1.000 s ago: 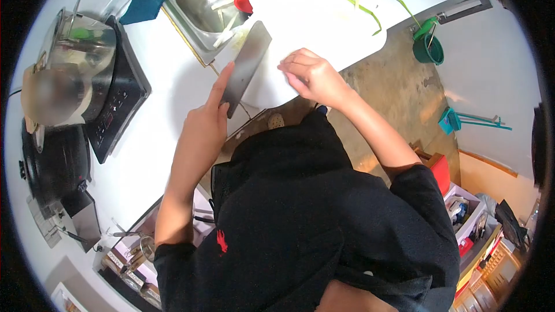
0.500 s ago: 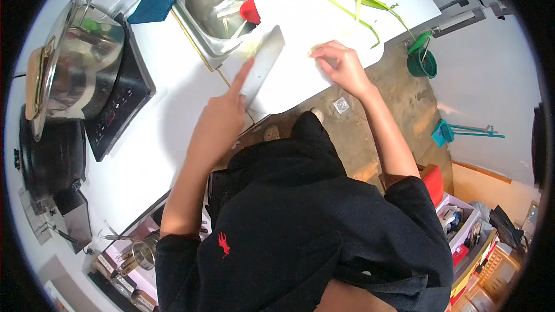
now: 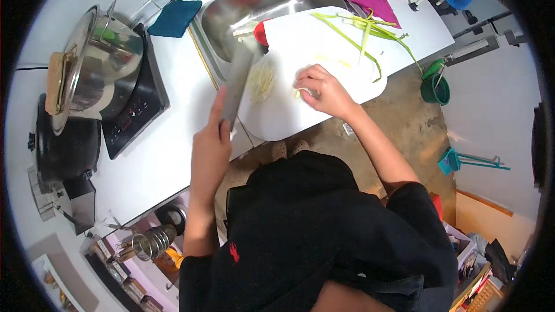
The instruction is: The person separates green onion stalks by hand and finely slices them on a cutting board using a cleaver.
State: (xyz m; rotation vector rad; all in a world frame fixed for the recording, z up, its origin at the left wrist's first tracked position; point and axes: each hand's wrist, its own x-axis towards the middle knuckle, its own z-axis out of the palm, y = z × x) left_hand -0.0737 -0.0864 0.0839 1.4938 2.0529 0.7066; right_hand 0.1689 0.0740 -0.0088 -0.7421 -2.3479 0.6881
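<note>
My left hand [image 3: 211,156] is closed round the handle of a wide-bladed knife [image 3: 238,84], index finger stretched along the blade. The blade is tilted above the left part of a white cutting board [image 3: 274,128]. Just right of it on the board lies a small heap of thin pale shreds [image 3: 263,82]. My right hand [image 3: 327,93] rests over the middle of the board, fingers pinching a short pale-green stem piece [image 3: 298,93]. Behind it lie long green stalks [image 3: 364,37] across the board's far right, and a few thin pale strips [image 3: 332,59].
A steel sink [image 3: 231,14] lies behind the board, with a red-rimmed item [image 3: 261,33] at the board's edge. Cloths lie beside it, teal [image 3: 174,18] and magenta [image 3: 373,3]. To the left, a large steel pot [image 3: 110,63] stands on a black induction cooker [image 3: 136,112].
The knife has moved left off the shreds, uncovering the heap. My right hand has shifted left, and a stem piece now shows in its fingers. The whole view has shifted slightly.
</note>
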